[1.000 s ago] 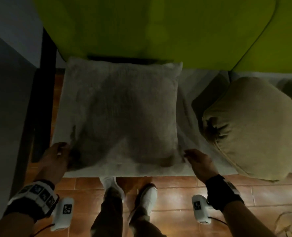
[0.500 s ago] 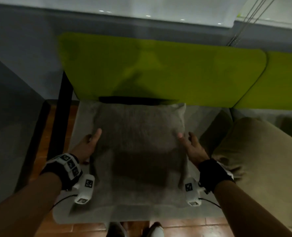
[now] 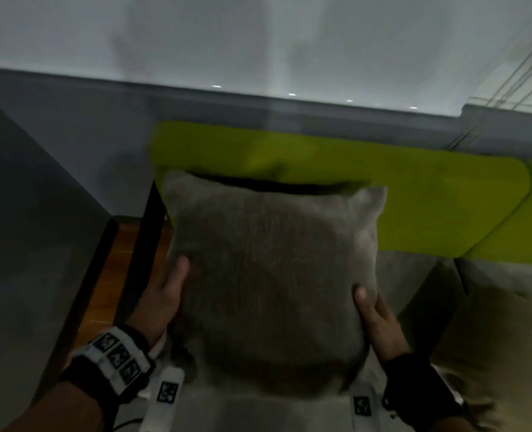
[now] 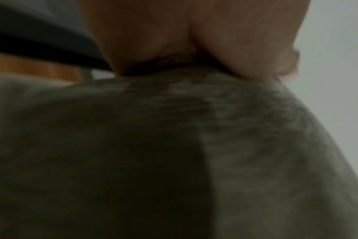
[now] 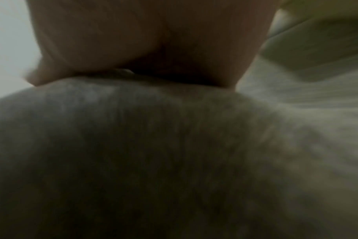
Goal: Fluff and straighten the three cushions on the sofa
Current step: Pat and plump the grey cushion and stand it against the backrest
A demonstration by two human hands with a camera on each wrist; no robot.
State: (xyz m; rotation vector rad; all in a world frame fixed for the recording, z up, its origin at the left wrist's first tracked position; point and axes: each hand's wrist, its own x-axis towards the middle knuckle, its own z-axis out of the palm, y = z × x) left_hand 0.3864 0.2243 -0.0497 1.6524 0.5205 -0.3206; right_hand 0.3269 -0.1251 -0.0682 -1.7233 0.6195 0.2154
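while gripped at both side edges, thumbs on its front, by the left hand and right hand, the grey cushion is held before the sofa's green backrest; a tan cushion lies beside it.

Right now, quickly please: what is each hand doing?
Left hand: grips the left edge of the grey cushion, thumb on its front.
Right hand: grips the cushion's right edge, thumb on its front.
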